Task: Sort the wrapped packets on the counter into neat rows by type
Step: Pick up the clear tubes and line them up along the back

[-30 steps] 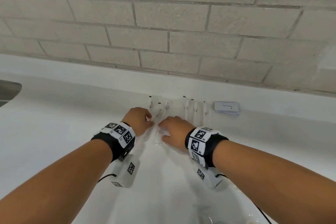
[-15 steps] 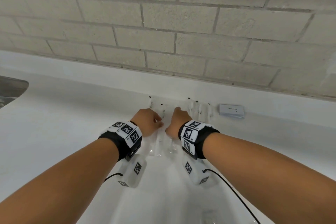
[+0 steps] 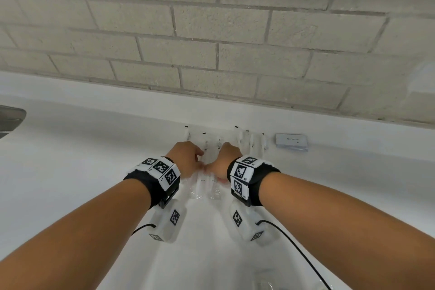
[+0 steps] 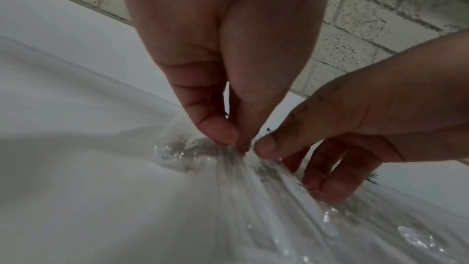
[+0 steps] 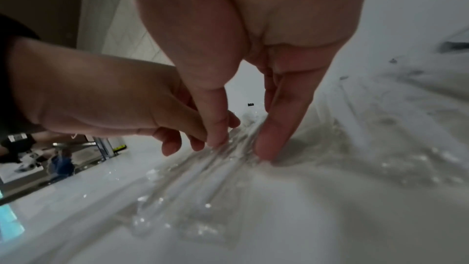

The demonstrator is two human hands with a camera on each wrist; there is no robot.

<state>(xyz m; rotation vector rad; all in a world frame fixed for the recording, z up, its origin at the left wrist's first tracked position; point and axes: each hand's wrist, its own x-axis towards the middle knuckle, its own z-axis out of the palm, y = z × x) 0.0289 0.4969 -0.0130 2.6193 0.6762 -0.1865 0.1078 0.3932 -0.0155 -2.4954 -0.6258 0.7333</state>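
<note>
Several clear-wrapped packets [image 3: 205, 187] holding white sticks lie side by side on the white counter [image 3: 82, 160] near the back wall. Both hands meet over them. My left hand [image 3: 202, 164] pinches the wrap of one clear packet [image 4: 203, 148] between thumb and forefinger. My right hand [image 3: 217, 167] stands on its edge right beside it. Its thumb [image 5: 218, 129] and a straight finger [image 5: 269, 144] press down on either side of a packet [image 5: 203, 178]. More wrapped packets [image 3: 251, 142] lie in a row just right of the hands.
A small white labelled box [image 3: 292, 142] sits against the back ledge at the right. A brick wall [image 3: 211, 42] rises behind the counter. A grey sink edge [image 3: 9, 120] shows at the far left. Wrist-camera cables [image 3: 301, 256] trail toward me.
My right hand has turned from lying flat on the packets to standing on its edge and has closed in against my left hand. Both hands have shifted slightly toward the wall.
</note>
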